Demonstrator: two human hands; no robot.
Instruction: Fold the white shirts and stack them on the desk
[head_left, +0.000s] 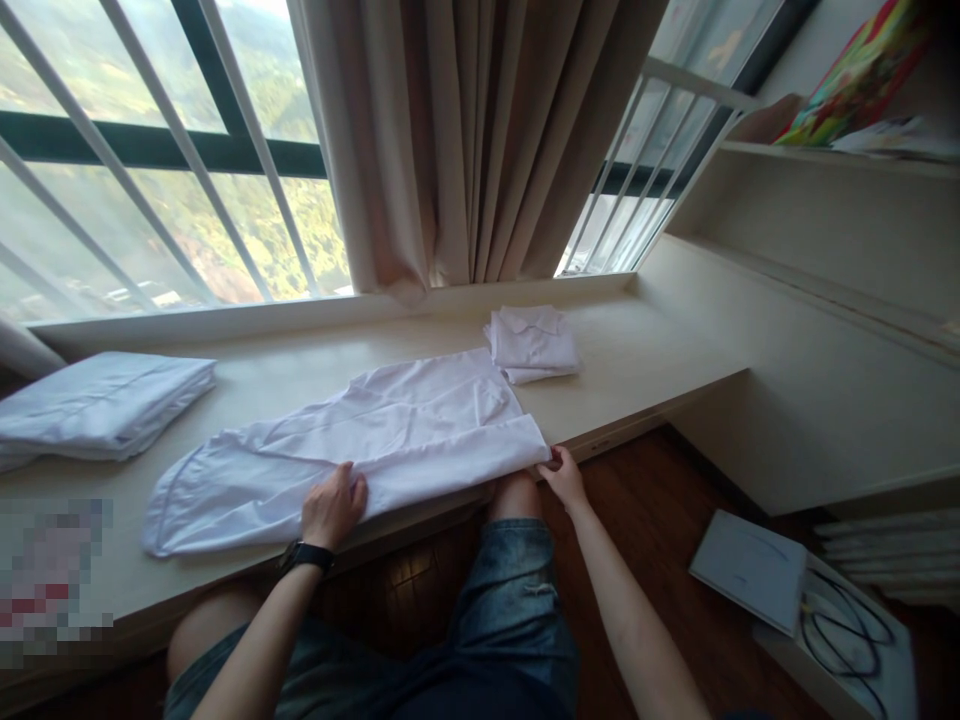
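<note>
A white shirt (405, 420) lies lengthwise on the pale window ledge (637, 350), its near side folded inward in a long strip. With a watch at its wrist, my left hand (332, 508) grips the shirt's near edge around the middle, fingers curled over the cloth. My right hand (562, 478) pinches the corner of the folded strip at the right end, just above my knee. Touching the shirt's far right end is a small folded white shirt (532, 343) with its collar up. A stack of folded white clothes (105, 405) rests at the left.
Beige curtains (465, 140) hang behind the ledge between barred windows (150, 180). Shelves (832, 190) stand at the right. A white box (750, 570) and a black cable (844, 630) are at the lower right. A blurred-out item (52, 570) lies at the left edge.
</note>
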